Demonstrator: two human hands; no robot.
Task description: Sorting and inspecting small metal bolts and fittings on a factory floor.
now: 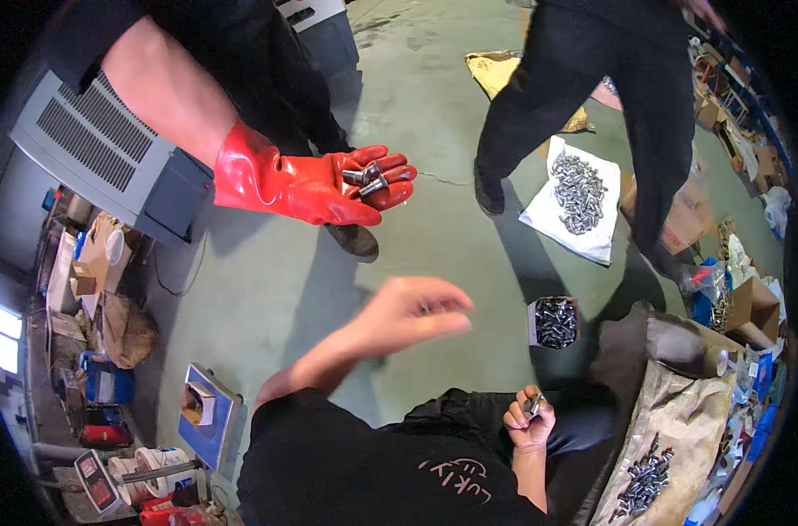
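Observation:
My left hand (408,317) is raised over the floor in front of me, blurred by motion. Its thumb and fingers stand apart, and nothing shows between them. Near my lap on the right, my right hand (530,421) is closed around a small shiny metal fastener (532,404); its fingers partly hide the piece. Ahead to the left, a co-worker's red-gloved hand (329,186) lies palm up with a few bolt-like metal fasteners (366,177) on it. My left hand is below that glove, not touching it.
A small box (555,323) full of metal fasteners stands on the floor right of my left hand. Beyond it, more fasteners lie on a white sheet (602,244), beside another person's legs (557,88). Loose fasteners (644,480) rest on brown sacking at right. A scale (101,480) stands lower left.

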